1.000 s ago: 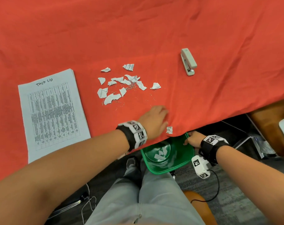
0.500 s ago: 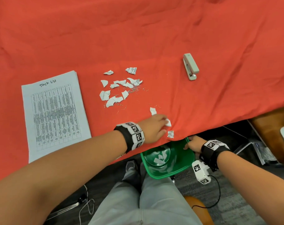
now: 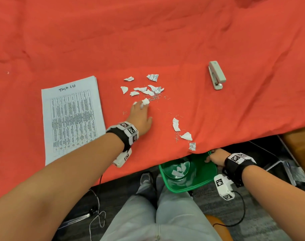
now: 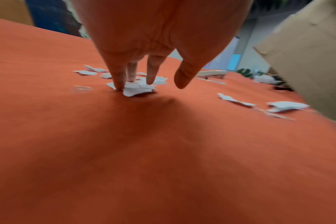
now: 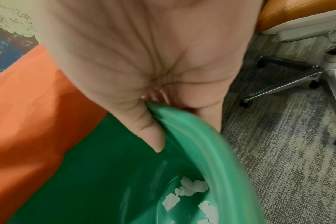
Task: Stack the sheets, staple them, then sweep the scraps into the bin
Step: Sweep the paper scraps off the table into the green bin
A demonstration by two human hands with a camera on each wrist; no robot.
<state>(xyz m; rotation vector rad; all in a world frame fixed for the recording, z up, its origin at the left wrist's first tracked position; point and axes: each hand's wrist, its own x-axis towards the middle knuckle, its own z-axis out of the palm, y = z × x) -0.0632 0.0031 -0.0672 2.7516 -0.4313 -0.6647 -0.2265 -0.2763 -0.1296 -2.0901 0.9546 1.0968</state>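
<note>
White paper scraps [image 3: 144, 89] and loose staples lie in a cluster mid-table on the red cloth [image 3: 148, 40]. My left hand [image 3: 139, 112] reaches over the cloth, its straight fingers [image 4: 118, 81] pressing down on a few scraps [image 4: 136, 89] at the cluster's near edge. Three more scraps [image 3: 183, 133] lie near the table's front edge. My right hand [image 3: 216, 156] grips the rim of the green bin [image 3: 207, 176], held below that edge; the thumb sits inside the rim [image 5: 192, 128]. Several scraps [image 5: 188, 191] lie in the bin. The stapled stack of sheets [image 3: 71, 119] lies at left.
A grey stapler [image 3: 217, 74] lies at the right of the cloth. Below the table are my legs in grey trousers [image 3: 157, 214], an orange office chair [image 5: 297, 18] with a wheeled base, and carpet. A brown box [image 4: 307, 60] stands beyond the table's right side.
My left hand moved from the table's front edge back out to the scrap cluster and now presses on scraps there. Two scraps it dragged stay near the edge. The right hand keeps holding the bin.
</note>
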